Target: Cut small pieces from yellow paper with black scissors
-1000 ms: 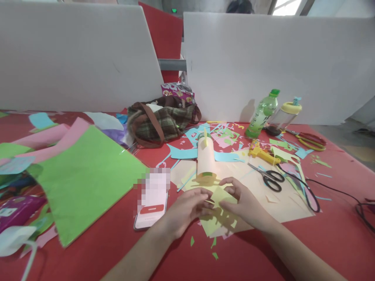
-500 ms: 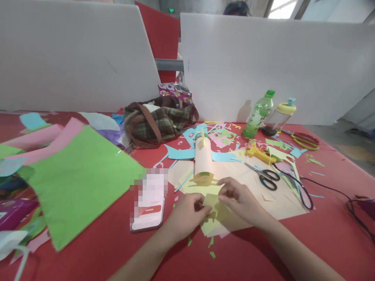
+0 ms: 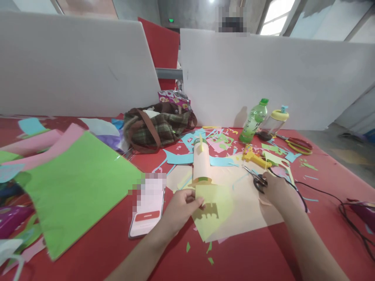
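Between the thumb and fingers of my left hand (image 3: 186, 205) is the edge of a yellow paper piece (image 3: 218, 199), whose lower edge looks notched or casts a notched shadow. My right hand (image 3: 277, 189) has its fingers closed at the black handles of the scissors (image 3: 258, 181); the fingertips are partly hidden. The blades point up and left, resting over a cream paper sheet (image 3: 252, 210). Just beyond my left hand lies a cream paper tube (image 3: 202, 164) with blue paper strips (image 3: 224, 161) at its sides and a yellow piece on top.
A phone (image 3: 148, 218) lies left of my left hand, beside a large green sheet (image 3: 84, 187). Farther back are a plaid bag (image 3: 164, 125), a green bottle (image 3: 254, 121), a yellow-lidded cup (image 3: 275, 123) and a yellow glue gun (image 3: 256, 158) with its cord. Paper scraps (image 3: 222, 138) litter the table.
My right hand has moved right, from beside the yellow paper to the scissors. My left hand stays near the same place, now with the yellow paper lifted and spread out in view.
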